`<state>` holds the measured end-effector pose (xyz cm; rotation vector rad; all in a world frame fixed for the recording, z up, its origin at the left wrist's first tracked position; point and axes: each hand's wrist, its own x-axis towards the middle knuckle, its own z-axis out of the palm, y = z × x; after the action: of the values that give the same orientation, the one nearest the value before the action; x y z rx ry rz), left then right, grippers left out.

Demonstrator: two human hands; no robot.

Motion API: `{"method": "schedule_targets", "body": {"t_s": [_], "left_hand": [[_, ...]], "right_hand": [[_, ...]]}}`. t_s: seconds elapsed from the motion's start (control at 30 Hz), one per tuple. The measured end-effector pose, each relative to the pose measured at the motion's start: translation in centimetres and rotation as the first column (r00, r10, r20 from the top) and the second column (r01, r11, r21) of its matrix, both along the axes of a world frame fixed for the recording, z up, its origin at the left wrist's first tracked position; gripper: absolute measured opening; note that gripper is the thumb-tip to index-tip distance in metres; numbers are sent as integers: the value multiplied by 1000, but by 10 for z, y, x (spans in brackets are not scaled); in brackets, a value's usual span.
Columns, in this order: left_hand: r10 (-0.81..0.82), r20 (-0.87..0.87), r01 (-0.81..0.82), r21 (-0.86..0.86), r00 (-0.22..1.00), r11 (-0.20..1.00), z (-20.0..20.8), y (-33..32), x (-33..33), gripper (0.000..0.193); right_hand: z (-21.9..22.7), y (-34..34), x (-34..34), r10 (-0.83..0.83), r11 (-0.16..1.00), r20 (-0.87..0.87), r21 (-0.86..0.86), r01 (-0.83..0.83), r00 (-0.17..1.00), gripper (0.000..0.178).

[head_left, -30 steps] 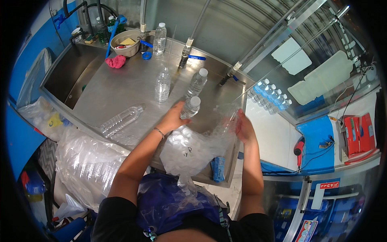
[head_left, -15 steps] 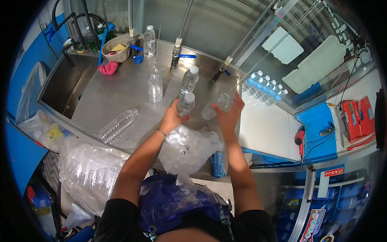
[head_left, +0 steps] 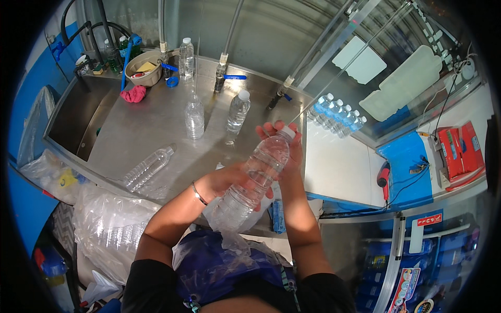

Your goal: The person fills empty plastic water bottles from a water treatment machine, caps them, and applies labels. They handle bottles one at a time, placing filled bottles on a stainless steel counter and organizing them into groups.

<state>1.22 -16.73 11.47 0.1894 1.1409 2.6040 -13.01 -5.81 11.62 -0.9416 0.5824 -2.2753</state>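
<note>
A clear plastic bottle [head_left: 241, 197] with a white cap is held tilted in front of me, its cap end up and to the right. My left hand [head_left: 223, 180] wraps round the middle of its body. At the top, my right hand [head_left: 294, 154] curls its fingers round the cap and neck. Behind the held bottle, a bag of white caps [head_left: 210, 213] is mostly hidden. A capped bottle [head_left: 238, 116] stands upright just beyond my hands on the steel counter [head_left: 141, 120]. Farther left, a bottle [head_left: 194, 121] stands under a thin tube, and another [head_left: 150, 168] lies on its side.
A sink [head_left: 78, 122] is at the far left, near a pink cloth [head_left: 134, 94] and a beige basin [head_left: 143, 68]. Blue-handled valves [head_left: 234, 77] line the back. Several labelled bottles [head_left: 336, 116] stand on the white counter [head_left: 339, 167] at right. Bagged bottles [head_left: 112, 224] sit lower left.
My left hand has lifted the capped bottle toward me and tilted it. My right hand has closed from open onto its cap end. The bottle that was by my right hand is now hidden.
</note>
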Motion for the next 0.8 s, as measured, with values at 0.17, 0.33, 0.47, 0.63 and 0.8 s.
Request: {"method": "schedule_targets", "body": {"t_s": [0.17, 0.33, 0.47, 0.63, 0.8], "left_hand": [[302, -246, -361, -832, 921, 422, 4, -7, 10, 63], [143, -130, -193, -706, 981, 681, 6, -12, 13, 70], [88, -8, -72, -658, 996, 750, 1, -16, 19, 80], [-306, 33, 283, 292, 952, 914, -7, -6, 33, 75], [-245, 55, 251, -142, 968, 958, 3, -15, 21, 70]], "right_hand": [[21, 22, 1, -194, 662, -648, 467, 586, 736, 28], [41, 33, -6, 40, 641, -868, 402, 654, 494, 30], [47, 33, -5, 63, 694, -873, 387, 607, 484, 37], [45, 40, -1, -136, 870, -908, 82, 485, 397, 39], [38, 43, -6, -85, 798, -940, 135, 587, 331, 37]]}}
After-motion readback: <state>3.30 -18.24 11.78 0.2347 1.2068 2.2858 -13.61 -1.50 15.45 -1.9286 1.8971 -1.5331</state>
